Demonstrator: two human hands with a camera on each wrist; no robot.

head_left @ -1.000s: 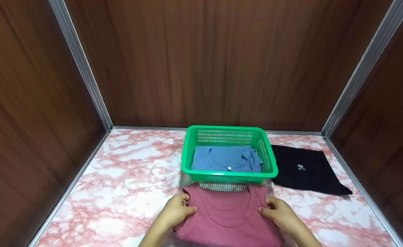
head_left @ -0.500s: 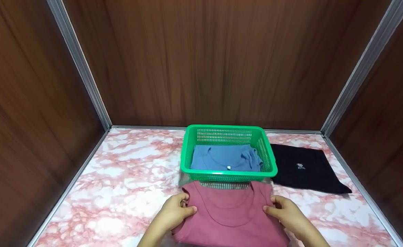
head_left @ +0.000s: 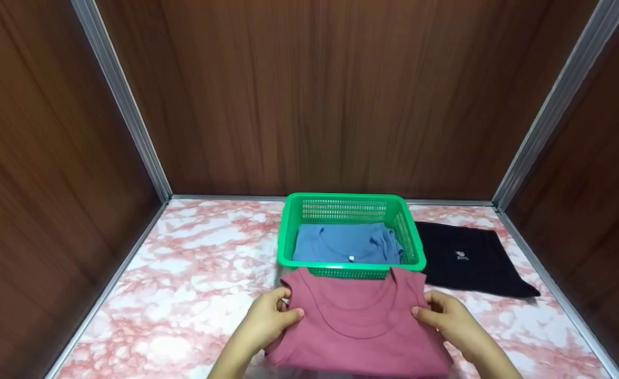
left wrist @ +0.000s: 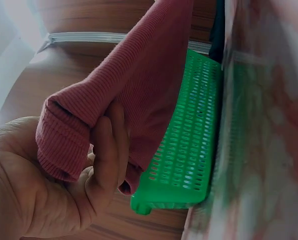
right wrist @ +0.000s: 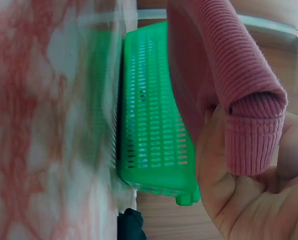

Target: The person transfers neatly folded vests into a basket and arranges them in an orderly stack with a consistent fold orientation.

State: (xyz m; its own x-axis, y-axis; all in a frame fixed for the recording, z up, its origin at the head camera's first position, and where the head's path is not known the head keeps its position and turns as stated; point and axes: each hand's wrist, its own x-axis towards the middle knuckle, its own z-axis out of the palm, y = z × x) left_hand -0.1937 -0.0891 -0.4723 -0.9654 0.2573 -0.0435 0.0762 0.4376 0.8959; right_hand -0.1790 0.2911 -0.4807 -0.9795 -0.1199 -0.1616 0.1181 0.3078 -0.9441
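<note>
The left hand (head_left: 268, 320) and right hand (head_left: 455, 320) pinch a pink shirt (head_left: 359, 347) in front of the green basket (head_left: 343, 209), contact with it unclear. Folded blue cloth (head_left: 343, 243) lies inside.

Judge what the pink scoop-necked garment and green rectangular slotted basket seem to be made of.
Pink scoop-necked garment: probably soft knit fabric with a matte finish; fine ribbing shows in both wrist views. The fibre can't be told.
Green rectangular slotted basket: likely moulded plastic, smooth, slightly glossy; slots are regular and its rim gleams.
</note>
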